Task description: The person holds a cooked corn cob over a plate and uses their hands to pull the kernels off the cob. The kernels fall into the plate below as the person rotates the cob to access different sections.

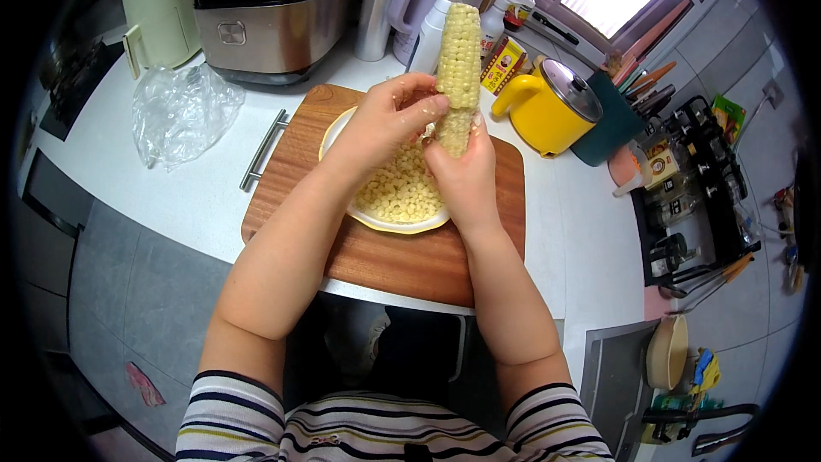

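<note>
My right hand (463, 173) grips the lower, stripped end of a pale yellow corn cob (459, 56) and holds it upright over a plate. My left hand (389, 120) rests against the cob's left side, thumb and fingers pressed on the kernels near the bare part. Below both hands a pale yellow plate (393, 224) holds a heap of loose corn kernels (400, 190). The plate sits on a wooden cutting board (385, 261) with a metal handle (263, 150) at its left edge.
A crumpled clear plastic bag (180, 111) lies left of the board. Behind stand a steel rice cooker (274, 17), a cream appliance (162, 8), a white spray bottle (440, 13) and a yellow lidded pot (552, 107). A rack of utensils (693, 188) fills the right side.
</note>
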### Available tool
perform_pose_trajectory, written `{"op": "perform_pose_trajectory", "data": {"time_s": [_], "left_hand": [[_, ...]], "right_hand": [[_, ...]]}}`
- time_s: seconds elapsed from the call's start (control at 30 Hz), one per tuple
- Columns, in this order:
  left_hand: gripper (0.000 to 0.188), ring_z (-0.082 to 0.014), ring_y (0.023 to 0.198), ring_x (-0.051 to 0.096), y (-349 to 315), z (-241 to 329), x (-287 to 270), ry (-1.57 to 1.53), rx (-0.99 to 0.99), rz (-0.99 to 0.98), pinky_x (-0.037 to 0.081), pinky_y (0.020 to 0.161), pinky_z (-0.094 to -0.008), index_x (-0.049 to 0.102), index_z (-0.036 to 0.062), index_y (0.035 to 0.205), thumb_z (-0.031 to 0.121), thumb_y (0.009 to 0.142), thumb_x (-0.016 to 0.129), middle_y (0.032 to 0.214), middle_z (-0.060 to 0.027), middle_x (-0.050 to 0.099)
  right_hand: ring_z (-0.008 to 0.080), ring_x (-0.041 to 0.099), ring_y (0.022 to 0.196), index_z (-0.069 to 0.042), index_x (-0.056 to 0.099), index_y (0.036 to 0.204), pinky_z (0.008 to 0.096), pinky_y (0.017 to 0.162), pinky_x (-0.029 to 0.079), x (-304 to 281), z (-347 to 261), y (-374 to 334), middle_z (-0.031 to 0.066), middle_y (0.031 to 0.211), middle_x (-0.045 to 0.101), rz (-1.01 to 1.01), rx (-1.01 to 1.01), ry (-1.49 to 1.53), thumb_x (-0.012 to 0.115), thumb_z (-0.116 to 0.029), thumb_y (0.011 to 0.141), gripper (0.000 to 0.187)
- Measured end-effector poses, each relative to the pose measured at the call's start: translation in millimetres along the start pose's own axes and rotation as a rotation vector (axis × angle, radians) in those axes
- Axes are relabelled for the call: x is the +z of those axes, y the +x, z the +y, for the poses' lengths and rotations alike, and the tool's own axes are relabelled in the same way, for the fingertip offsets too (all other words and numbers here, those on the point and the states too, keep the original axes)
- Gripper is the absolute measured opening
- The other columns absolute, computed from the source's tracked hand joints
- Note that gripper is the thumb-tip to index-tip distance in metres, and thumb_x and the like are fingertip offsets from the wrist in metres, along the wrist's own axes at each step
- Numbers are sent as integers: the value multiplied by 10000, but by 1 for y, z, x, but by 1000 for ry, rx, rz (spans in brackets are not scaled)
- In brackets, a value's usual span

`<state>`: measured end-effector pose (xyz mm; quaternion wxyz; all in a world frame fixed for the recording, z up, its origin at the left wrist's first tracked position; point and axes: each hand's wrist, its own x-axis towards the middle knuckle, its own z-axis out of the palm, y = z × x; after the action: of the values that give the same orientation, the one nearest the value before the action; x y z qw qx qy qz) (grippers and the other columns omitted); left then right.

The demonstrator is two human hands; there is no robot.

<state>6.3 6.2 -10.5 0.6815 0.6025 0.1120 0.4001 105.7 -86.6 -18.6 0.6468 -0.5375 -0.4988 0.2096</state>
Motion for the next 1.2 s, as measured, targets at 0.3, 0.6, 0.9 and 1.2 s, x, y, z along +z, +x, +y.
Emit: {"op": "perform_pose_trajectory", "data": {"time_s": [0.3, 0.6, 0.9, 1.2], "left_hand": [[245, -56, 758, 535, 1, -2, -5, 74, 18, 1, 420, 644, -212, 622, -5, 1083, 109, 870, 583, 885, -4, 626], [178, -44, 702, 516, -3, 0, -1, -18, 7, 92, 402, 601, -192, 617, 0, 1011, 75, 869, 541, 824, 5, 594], [211, -53, 737, 527, 0, 0, -1, 205, 64, 71, 418, 641, -204, 612, -6, 1027, 108, 849, 612, 855, -5, 596], [243, -92, 736, 552, -2, 3, 3, 147, 91, 105, 473, 694, -248, 607, -43, 991, 92, 790, 625, 807, -49, 611]], "right_hand": [[236, 656, 888, -2, 503, 1133, 332, 786, 509, 4, 0, -3, 133, 954, 656, 43, -71, -307, 606, -16, 763, 384], [111, 574, 684, -8, 496, 1143, 256, 603, 479, 0, 8, -1, 38, 891, 590, -26, -7, -120, 565, 7, 781, 368], [64, 505, 568, -20, 477, 1160, 218, 477, 408, -1, 11, 1, 16, 812, 550, -56, 26, -46, 541, 24, 789, 379], [54, 523, 630, -17, 486, 1181, 211, 522, 427, -2, 6, -1, 14, 845, 565, -58, 87, 40, 573, 2, 801, 390]]}}
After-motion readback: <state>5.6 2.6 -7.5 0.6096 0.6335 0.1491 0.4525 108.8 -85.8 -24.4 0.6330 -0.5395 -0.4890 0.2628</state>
